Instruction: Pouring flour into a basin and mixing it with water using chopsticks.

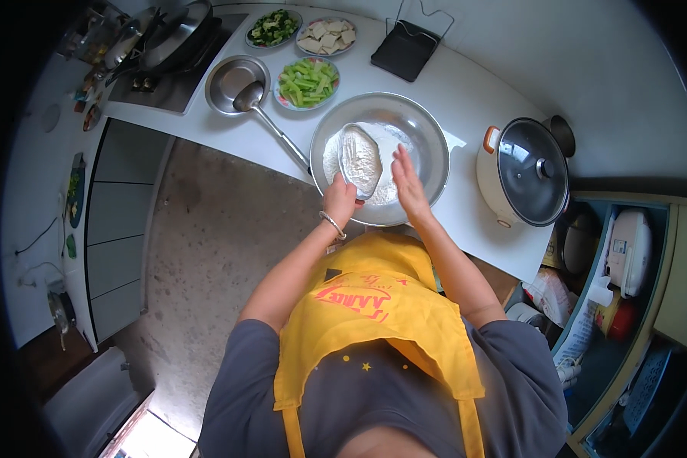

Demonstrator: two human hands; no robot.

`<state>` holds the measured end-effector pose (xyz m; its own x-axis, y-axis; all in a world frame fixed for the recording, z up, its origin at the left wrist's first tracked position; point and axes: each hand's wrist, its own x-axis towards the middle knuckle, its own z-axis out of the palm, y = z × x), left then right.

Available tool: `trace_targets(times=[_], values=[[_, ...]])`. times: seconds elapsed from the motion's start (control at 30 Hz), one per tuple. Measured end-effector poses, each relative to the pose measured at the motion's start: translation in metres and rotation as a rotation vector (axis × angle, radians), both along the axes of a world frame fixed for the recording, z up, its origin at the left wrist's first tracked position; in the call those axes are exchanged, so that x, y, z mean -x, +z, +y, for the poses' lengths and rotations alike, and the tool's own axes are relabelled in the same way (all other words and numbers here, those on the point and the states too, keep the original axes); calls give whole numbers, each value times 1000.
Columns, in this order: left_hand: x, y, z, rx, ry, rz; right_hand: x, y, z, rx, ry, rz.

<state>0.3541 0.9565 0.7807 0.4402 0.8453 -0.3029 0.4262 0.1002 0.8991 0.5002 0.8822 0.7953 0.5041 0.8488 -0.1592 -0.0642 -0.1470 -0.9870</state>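
Note:
My left hand [340, 200] grips the near rim of a bowl of white flour [360, 159], tilted over a wide metal basin [429, 123]. Loose flour [385, 192] lies on the basin's bottom, partly hidden by the bowl. My right hand [409, 186] is over the basin's right part, fingers extended and holding nothing, a little apart from the bowl. A metal ladle [269, 123] rests with its head on a smaller metal bowl [213, 86] and its handle end by the basin's left rim.
Behind the basin stand plates of cut celery [308, 83], white tofu-like slices [327, 37] and dark green vegetables [272, 28]. A black tray [405, 51] lies near the wall. To the right is a lidded electric pot [495, 172]; at the far left, a hob [177, 94] with pans.

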Motion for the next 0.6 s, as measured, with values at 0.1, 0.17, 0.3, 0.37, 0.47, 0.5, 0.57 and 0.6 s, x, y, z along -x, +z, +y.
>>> trace_targets(times=[0.1, 0.17, 0.3, 0.37, 0.47, 0.5, 0.57, 0.6], values=[[9, -3, 1, -171, -140, 157, -29, 8, 11, 61, -339, -353], [7, -7, -3, -100, -141, 136, -11, 5, 11, 47, 22, -489], [6, -21, -6, -51, -166, 119, -22, 11, 14, 28, -21, -383], [8, -26, -6, -157, -164, 147, -21, 13, 11, -2, -235, -391], [3, -23, -4, -129, -163, 149, -17, 2, 10, 32, 20, -366], [5, -24, -4, -184, -176, 165, -17, 3, 9, 34, 20, -364], [7, -26, -5, -270, -175, 178, -17, 4, 6, 48, 71, -336], [6, -23, -4, -360, -179, 189, -18, 2, 6, 49, 68, -335]])
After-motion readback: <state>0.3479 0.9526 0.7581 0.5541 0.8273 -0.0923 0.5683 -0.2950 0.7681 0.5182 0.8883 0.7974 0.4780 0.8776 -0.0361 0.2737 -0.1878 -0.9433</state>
